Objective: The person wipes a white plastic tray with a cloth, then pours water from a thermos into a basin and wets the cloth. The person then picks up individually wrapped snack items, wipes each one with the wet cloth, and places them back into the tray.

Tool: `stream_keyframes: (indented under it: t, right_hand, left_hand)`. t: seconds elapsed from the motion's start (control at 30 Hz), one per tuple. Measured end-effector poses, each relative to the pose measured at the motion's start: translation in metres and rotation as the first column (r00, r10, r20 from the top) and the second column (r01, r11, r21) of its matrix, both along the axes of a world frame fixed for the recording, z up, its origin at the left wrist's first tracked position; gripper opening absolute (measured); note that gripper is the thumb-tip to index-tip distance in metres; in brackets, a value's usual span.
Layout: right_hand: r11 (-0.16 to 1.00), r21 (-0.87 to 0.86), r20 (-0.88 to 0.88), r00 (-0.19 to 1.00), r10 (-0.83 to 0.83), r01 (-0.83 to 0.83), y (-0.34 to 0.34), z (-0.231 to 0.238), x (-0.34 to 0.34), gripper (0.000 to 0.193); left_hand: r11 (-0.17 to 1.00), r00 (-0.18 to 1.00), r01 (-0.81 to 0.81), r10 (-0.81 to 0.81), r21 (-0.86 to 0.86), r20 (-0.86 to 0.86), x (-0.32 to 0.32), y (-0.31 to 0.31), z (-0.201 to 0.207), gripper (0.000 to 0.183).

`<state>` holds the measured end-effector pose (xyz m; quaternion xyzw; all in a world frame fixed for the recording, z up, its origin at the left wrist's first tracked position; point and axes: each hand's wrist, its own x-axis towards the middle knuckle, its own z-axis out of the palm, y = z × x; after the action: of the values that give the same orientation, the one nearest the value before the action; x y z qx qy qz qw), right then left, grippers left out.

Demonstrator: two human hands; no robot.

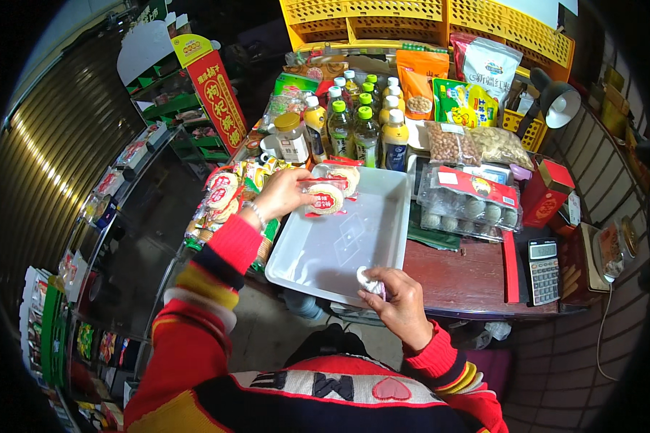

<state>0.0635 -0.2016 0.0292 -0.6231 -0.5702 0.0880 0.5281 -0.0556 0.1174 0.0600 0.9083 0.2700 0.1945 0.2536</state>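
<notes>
My left hand (280, 193) grips a round pastry in a clear wrapper with a red label (326, 199), over the far left part of a white plastic tray (339, 249). A second wrapped pastry (345, 177) lies just beyond it at the tray's far edge. At the near right rim, my right hand (396, 297) is closed around a crumpled white cloth or tissue (372, 281); which of the two I cannot tell. More wrapped round pastries (222, 193) are piled left of the tray, partly behind my left forearm.
Several drink bottles (365, 133) and a honey-coloured jar (290, 137) stand behind the tray. To its right are clear egg cartons (469, 202), a red box (547, 193), a calculator (544, 270) and a desk lamp (556, 101). Bagged nuts (451, 144) lie at the back.
</notes>
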Motion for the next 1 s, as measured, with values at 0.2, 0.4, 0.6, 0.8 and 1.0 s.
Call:
stream_keyframes:
  t: [0.2, 0.4, 0.6, 0.8, 1.0]
  right_hand:
    - [1.0, -0.013, 0.029, 1.0, -0.001, 0.002, 0.004, -0.002, 0.003, 0.031]
    - [0.997, -0.073, 0.026, 1.0, -0.01, 0.012, 0.006, -0.003, 0.007, 0.03]
    - [0.998, -0.061, 0.027, 1.0, 0.006, -0.004, 0.009, -0.001, 0.007, 0.031]
    - [0.995, -0.1, -0.003, 1.0, 0.003, -0.003, 0.008, -0.002, 0.008, 0.031]
    - [0.998, -0.065, 0.003, 1.0, 0.007, -0.007, 0.011, -0.004, 0.007, 0.03]
  left_hand:
    - [0.986, 0.989, 0.041, -0.017, 0.161, -0.149, 0.052, 0.049, -0.033, 0.047]
    - [0.977, 0.991, 0.033, -0.005, 0.209, -0.131, 0.071, 0.049, -0.039, 0.043]
    - [0.919, 0.989, 0.005, 0.053, 0.394, -0.136, 0.071, 0.049, -0.05, 0.041]
    - [0.882, 0.993, -0.008, 0.063, 0.471, -0.101, 0.068, 0.043, -0.051, 0.041]
    - [0.906, 0.972, -0.022, 0.119, 0.423, -0.205, 0.061, 0.041, -0.049, 0.059]
